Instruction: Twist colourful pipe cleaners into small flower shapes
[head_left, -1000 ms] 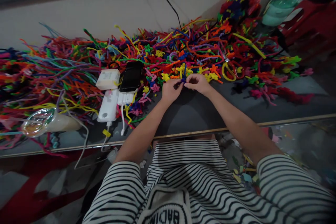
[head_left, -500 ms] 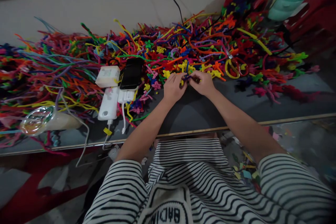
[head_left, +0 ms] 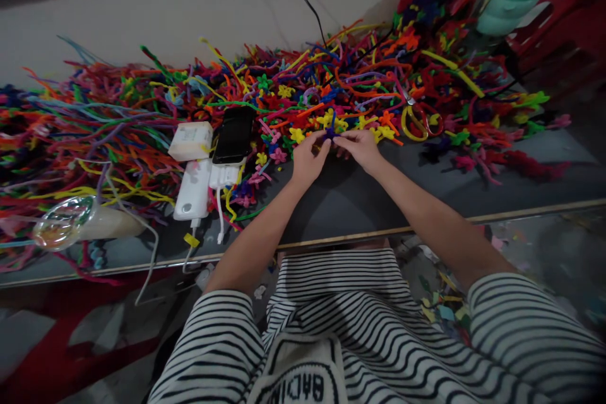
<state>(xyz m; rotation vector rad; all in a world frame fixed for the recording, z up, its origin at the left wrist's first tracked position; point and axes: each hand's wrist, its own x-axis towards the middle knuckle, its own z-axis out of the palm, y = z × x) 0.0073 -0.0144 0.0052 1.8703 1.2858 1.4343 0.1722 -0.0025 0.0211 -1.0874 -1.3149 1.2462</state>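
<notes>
Head view: blue piece (head_left: 330, 132) pinched over table (head_left: 341, 208)
Left hand (head_left: 308, 156) and right hand (head_left: 362, 150) grip it from either side, fingers narrow, near yellow flowers (head_left: 297, 134); lidded cup (head_left: 111, 221) at left holds pale contents; green jug (head_left: 504, 16), upper right, contents unclear.

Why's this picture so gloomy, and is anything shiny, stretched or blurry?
In the head view: dim light all over, so colours look dull; a soft shadow on the dark table; bright glints on the clear lid; the right sleeve stretched wide near the corner; the blue piece at the fingertips too soft for fine detail.
</notes>
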